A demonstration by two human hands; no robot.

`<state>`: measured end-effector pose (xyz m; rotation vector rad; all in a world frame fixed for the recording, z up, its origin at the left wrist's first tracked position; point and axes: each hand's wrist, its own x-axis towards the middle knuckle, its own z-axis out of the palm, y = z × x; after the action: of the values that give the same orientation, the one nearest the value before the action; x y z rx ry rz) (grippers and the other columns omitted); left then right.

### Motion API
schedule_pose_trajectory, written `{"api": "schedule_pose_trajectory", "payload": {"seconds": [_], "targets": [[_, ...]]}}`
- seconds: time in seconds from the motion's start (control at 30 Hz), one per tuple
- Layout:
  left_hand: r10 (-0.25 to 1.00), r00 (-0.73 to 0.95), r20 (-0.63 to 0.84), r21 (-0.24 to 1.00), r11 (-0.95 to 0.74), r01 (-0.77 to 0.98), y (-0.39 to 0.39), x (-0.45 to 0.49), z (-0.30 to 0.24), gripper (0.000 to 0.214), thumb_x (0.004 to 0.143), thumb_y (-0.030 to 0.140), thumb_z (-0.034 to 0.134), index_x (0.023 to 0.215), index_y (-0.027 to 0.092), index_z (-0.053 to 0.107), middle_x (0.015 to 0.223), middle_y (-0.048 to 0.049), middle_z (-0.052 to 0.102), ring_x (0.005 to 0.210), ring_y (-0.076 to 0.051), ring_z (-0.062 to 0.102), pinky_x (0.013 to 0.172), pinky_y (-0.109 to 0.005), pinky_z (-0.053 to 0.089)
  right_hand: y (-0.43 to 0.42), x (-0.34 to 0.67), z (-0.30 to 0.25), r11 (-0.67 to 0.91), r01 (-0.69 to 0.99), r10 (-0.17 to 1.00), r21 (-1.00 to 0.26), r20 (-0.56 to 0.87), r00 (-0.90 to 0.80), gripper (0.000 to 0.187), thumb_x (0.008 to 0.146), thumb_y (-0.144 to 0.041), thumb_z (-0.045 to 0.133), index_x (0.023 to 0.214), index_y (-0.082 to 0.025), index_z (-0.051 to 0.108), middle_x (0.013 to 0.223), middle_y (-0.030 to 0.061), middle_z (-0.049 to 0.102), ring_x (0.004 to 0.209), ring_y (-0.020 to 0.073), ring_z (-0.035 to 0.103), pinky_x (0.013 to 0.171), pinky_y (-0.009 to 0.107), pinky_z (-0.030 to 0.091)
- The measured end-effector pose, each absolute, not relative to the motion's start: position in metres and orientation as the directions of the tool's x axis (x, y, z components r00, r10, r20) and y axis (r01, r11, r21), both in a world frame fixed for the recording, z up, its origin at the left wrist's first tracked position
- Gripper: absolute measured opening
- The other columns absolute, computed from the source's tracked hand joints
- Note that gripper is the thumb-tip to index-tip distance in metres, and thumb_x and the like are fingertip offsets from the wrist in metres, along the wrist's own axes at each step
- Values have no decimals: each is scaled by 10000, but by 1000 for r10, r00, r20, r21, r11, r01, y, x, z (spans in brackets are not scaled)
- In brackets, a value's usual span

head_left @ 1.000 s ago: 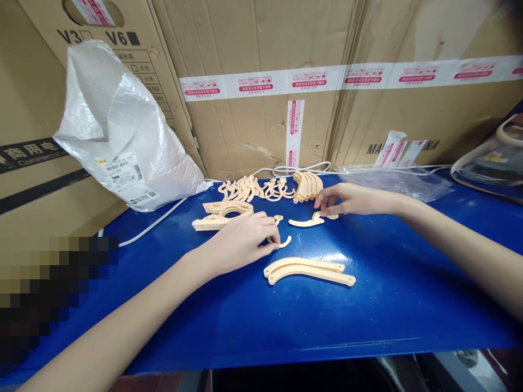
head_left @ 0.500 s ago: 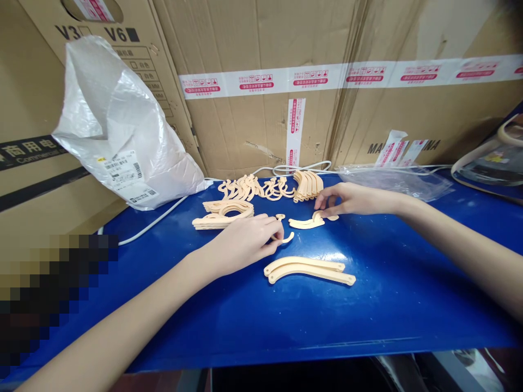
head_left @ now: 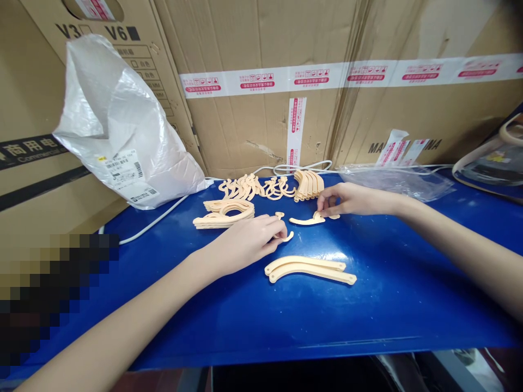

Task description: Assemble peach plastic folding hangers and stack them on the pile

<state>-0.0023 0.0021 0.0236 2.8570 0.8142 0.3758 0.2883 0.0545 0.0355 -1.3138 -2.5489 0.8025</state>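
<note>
Cream curved hook, plastic-looking point(head_left: 288, 237), sits at the left hand's point(head_left: 255, 238) fingertips, low over the glossy blue tabletop point(head_left: 261, 321). Left grip: thumb and fingers closed on it, curved tip poking out on the right. Small cream knob point(head_left: 279, 215) just beyond those fingers; can't tell if it's the same piece. Right hand point(head_left: 346, 200): fingers curled, nearly together, tips down at the right end of a flat, gently curved cream arm point(head_left: 304, 221); can't tell whether pinched or just touching. Two long cream bowed arms point(head_left: 312, 270) lie nearer the body than both grips; cream stack point(head_left: 223, 222) just left of the left fingers. Handling guess: hook light, stiff, smooth enough to slip or skate on the gloss; thin curve likely the weak spot. Best hold: mid-curve, light pinch, tip free.
</note>
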Motion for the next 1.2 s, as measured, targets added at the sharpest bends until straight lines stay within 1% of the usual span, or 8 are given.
{"api": "schedule_pose_trajectory", "payload": {"seconds": [0.17, 0.33, 0.47, 0.53, 0.6, 0.8, 1.07, 1.2], "targets": [[527, 830, 185, 210, -846, 490, 2, -3, 24, 139, 982, 174, 461, 985, 170, 599, 992, -29, 635, 923, -167, 577, 791, -289, 428, 55, 288, 37, 501, 708, 809, -498, -21, -587, 343, 809, -498, 610, 903, -172, 660, 734, 23, 637, 649, 160, 560, 613, 299, 425], [542, 817, 198, 230, -835, 499, 2, -3, 29, 164, 994, 171, 435, 999, 163, 599, 993, -37, 636, 925, -167, 583, 794, -290, 442, 42, 273, 41, 559, 726, 826, -401, 189, -531, 271, 879, -412, 538, 992, -186, 637, 851, 50, 653, 727, 179, 568, 676, 310, 406], [520, 819, 242, 196, -853, 484, 1, -3, 29, 168, 994, 162, 439, 1002, 158, 607, 1005, -40, 641, 931, -170, 584, 805, -291, 447, 22, 251, 40, 651, 745, 727, -149, 405, -554, 309, 964, -370, 441, 1141, -185, 614, 935, 78, 673, 802, 203, 615, 694, 310, 418], [498, 826, 265, 176, -867, 466, 0, -2, 27, 172, 993, 156, 443, 1029, 150, 611, 1026, -46, 641, 945, -174, 578, 816, -293, 448, 12, 242, 36, 690, 724, 646, -3, 453, -614, 339, 988, -357, 406, 1202, -179, 598, 1057, 104, 669, 910, 224, 630, 737, 318, 435], [473, 833, 287, 157, -881, 447, -1, -1, 25, 185, 996, 165, 440, 1065, 145, 611, 1046, -52, 640, 958, -178, 569, 825, -296, 448, 6, 235, 32, 702, 697, 580, 144, 453, -678, 360, 1004, -355, 377, 1234, -185, 596, 1036, 101, 676, 922, 225, 635, 736, 317, 438], [378, 878, 293, 70, -924, 375, -9, 1, 23, 227, 996, 142, 418, 1120, 160, 608, 1073, -41, 624, 955, -186, 531, 799, -292, 443, 1, 226, 27, 665, 621, 416, 415, 484, -769, 257, 978, -254, 466, 982, -148, 699, 799, 50, 643, 714, 185, 595, 660, 309, 405], [326, 872, 365, -21, -934, 358, -10, 1, 22, 239, 996, 136, 404, 1131, 152, 601, 1080, -50, 623, 917, -184, 534, 759, -301, 435, 2, 227, 33, 658, 610, 419, 441, 459, -784, 242, 971, -226, 470, 857, -138, 665, 773, 48, 635, 710, 182, 561, 682, 306, 375], [301, 831, 467, 5, -941, 338, -15, 5, 25, 250, 981, 108, 403, 1105, 155, 615, 1114, -60, 613, 965, -170, 554, 801, -285, 435, 7, 226, 41, 658, 710, 574, 250, 444, -688, 202, 971, -228, 466, 904, -146, 639, 876, 71, 678, 778, 189, 595, 686, 302, 370]]}}
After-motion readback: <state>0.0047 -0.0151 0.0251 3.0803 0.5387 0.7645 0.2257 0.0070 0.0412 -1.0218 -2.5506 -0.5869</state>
